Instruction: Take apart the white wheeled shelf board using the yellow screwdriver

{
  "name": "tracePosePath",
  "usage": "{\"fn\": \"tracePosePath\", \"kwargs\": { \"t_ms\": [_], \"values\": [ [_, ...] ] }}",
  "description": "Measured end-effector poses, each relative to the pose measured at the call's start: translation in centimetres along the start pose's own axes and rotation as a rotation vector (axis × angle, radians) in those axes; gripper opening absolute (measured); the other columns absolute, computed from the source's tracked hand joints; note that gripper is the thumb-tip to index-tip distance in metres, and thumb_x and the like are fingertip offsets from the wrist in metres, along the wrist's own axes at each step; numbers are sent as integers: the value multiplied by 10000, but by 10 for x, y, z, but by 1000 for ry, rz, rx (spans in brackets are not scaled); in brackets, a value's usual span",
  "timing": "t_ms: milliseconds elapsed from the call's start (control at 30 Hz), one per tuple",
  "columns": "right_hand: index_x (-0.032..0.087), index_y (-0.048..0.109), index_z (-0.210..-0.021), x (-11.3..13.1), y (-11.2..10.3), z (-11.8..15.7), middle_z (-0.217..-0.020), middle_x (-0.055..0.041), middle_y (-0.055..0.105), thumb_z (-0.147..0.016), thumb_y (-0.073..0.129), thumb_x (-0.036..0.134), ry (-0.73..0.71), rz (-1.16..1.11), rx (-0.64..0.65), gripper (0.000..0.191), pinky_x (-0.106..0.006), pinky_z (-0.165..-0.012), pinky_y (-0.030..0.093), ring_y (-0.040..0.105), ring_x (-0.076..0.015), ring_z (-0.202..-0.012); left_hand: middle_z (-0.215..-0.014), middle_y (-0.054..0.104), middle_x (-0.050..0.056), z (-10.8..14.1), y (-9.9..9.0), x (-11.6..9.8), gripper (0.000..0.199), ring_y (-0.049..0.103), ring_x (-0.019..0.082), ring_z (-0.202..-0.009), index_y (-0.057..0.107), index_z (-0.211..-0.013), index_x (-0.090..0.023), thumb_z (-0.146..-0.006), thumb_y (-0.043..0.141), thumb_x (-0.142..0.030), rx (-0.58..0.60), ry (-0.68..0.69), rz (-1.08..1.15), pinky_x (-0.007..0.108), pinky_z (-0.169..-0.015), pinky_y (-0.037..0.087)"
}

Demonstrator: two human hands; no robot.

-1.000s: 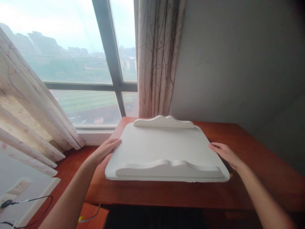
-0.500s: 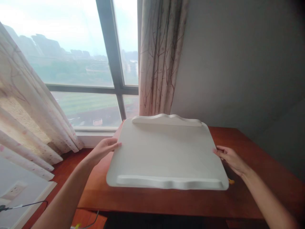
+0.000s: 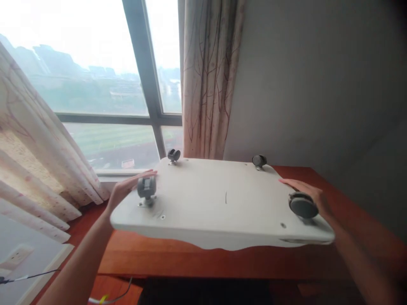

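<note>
A white wheeled stand (image 3: pixel 210 199) is held over the desk with its underside facing up. Each corner carries a grey caster: front left (image 3: pixel 146 188), front right (image 3: pixel 303 206), back left (image 3: pixel 174 155) and back right (image 3: pixel 259 161). Screw heads and a short dark mark show on the flat face, and the wavy rim hangs down along the near edge. My left hand (image 3: pixel 124 188) holds the left side, fingers stretched along the edge. On the opposite side my right hand (image 3: pixel 305 187) grips the right edge, partly hidden by the front right caster.
The reddish-brown wooden desk (image 3: pixel 159 262) runs beneath the stand and away to the right. A window (image 3: pixel 104 97) with a tree-patterned curtain (image 3: pixel 206 84) stands behind it, beside a grey wall (image 3: pixel 311 84). A pale cable (image 3: pixel 122 294) lies at lower left, below the desk edge.
The stand has been turned over: its rimmed top faced me before, and now its casters point up. Both hands have stayed at its sides, shifting slightly up.
</note>
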State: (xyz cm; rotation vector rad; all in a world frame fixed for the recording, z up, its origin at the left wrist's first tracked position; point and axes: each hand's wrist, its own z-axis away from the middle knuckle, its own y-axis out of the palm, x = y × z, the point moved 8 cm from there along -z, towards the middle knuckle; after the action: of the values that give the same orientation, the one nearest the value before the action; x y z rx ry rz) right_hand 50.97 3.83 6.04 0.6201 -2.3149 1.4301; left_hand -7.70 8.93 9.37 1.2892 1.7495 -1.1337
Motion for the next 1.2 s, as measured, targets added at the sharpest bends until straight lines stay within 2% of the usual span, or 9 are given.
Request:
{"fn": "tracePosePath", "kwargs": {
  "t_ms": [100, 167, 300, 500, 800, 933, 1033, 1100, 1200],
  "values": [
    [294, 672, -1346, -2, 12, 1, -1445, -3, 625, -895, 469, 342, -99, 52, 20, 496, -336, -1115, 468, 585, -241, -1337, -1348, 700, 68, 13, 18, -1, 455, 578, 354, -1348, 815, -1087, -258, -732, 786, -542, -1, 165, -113, 444, -1226, 354],
    [315, 602, -1435, -7, 21, 5, -1532, 23, 544, -959, 401, 276, -155, 121, 8, 518, -287, -1087, 484, 557, -202, -1370, -1415, 657, 56, 19, 25, 10, 467, 592, 316, -1342, 773, -1205, -266, -844, 690, -550, -11, 195, -188, 412, -1225, 361],
    [361, 476, -1541, -20, 34, 14, -1591, 33, 472, -1003, 363, 204, -285, 228, -59, 572, -228, -1014, 519, 559, -182, -1370, -1493, 593, 56, 25, 38, 37, 465, 560, 263, -1383, 665, -1370, -247, -1009, 494, -485, 103, 347, -390, 411, -1229, 371],
    [377, 395, -1586, -49, 48, 14, -1583, 31, 484, -985, 388, 182, -324, 275, -108, 632, -232, -944, 573, 585, -189, -1342, -1534, 551, 50, 31, 49, 51, 414, 508, 233, -1433, 593, -1443, -290, -1061, 433, -289, 150, 588, -587, 407, -1213, 408],
    [310, 492, -1524, -64, 55, -7, -1576, -11, 494, -917, 478, 257, -101, 192, -75, 610, -322, -1035, 533, 566, -243, -1359, -1561, 517, 72, 15, 54, 52, 451, 554, 278, -1384, 621, -1416, -277, -1015, 416, -257, 125, 377, -740, 397, -1140, 455],
    [225, 609, -1398, -76, 52, -5, -1446, -80, 615, -847, 442, 226, 61, 159, -43, 575, -365, -1080, 499, 603, -266, -1309, -1548, 531, 92, 11, 46, 51, 511, 628, 297, -1295, 584, -1446, -260, -938, 522, -266, 83, 228, -817, 351, -997, 546],
    [186, 652, -1306, -87, 48, 19, -1287, -125, 693, -814, 412, 186, 109, 169, -24, 548, -387, -1028, 524, 661, -283, -1206, -1323, 708, 111, 27, 30, 43, 434, 757, 264, -1012, 669, -1329, -217, -916, 572, -308, -67, 122, -787, 315, -799, 596],
    [157, 630, -1312, -88, 48, 44, -1267, -160, 678, -809, 452, 195, 86, 187, -5, 535, -403, -997, 528, 660, -306, -1186, -1035, 795, 78, 52, 13, 30, 315, 772, 227, -866, 734, -1177, -196, -941, 559, -308, -305, 92, -707, 301, -766, 589],
    [178, 663, -1208, -91, 53, 81, -1140, -155, 680, -801, 523, 238, 161, 221, 49, 435, -386, -835, 555, 705, -307, -1006, -976, 786, 56, 105, 3, 13, 247, 747, 176, -782, 732, -1141, -198, -961, 582, -276, -579, 104, -551, 247, -664, 564]
  ]
}}
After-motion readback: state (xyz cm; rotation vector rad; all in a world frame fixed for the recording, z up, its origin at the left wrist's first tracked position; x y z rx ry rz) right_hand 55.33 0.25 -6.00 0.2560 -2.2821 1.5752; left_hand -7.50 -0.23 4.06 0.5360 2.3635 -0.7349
